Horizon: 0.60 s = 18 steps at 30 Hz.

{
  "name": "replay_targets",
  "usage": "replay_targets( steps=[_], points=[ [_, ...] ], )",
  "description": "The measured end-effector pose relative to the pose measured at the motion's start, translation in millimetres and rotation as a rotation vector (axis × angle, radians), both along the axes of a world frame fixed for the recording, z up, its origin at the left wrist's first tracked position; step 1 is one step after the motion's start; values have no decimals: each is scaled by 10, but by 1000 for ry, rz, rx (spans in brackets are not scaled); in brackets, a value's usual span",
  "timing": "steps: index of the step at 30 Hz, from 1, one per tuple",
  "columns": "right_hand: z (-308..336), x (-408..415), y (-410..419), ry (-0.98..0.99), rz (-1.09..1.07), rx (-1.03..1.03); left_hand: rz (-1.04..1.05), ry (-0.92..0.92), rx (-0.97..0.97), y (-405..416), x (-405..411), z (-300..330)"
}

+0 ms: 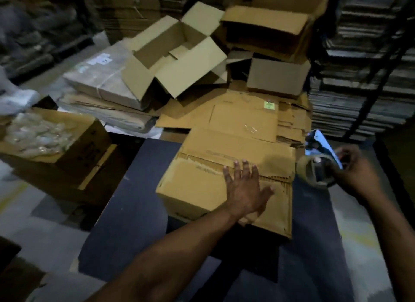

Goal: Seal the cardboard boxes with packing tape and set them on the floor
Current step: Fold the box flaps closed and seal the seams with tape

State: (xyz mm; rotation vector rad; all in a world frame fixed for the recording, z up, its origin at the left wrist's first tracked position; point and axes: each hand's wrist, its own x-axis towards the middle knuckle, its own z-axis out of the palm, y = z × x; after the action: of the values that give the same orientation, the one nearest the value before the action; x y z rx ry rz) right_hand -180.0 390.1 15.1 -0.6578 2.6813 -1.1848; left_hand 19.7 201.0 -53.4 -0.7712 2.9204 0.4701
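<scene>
A dim warehouse of stacked cardboard, with a dark table (143,212) in the middle. My left hand (246,189) lies flat, fingers spread, on the box (202,185), pressing its top flaps down so the seam stays shut for taping. Just right of it my right hand (357,173) keeps a closed grip on the tape gun (318,164), poised beside the box's right edge. Beyond my left hand, open boxes (175,61) and flattened sheets await sealing.

A dim storeroom holds dark shelving (363,61) stacked with flattened cardboard at right, a dark tabletop (143,203), and a pale floor (31,214) with yellow markings.
</scene>
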Motion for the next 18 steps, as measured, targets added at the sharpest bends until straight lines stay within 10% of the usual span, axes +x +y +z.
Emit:
replay_targets(
  steps=[8, 18],
  points=[
    [325, 927, -1511, -202, 341, -82, -119, -10, -193, -1673, 1150, 5],
    [259, 1364, -2771, -172, 380, -73, -67, 280, -196, -1776, 1213, -220]
  ],
)
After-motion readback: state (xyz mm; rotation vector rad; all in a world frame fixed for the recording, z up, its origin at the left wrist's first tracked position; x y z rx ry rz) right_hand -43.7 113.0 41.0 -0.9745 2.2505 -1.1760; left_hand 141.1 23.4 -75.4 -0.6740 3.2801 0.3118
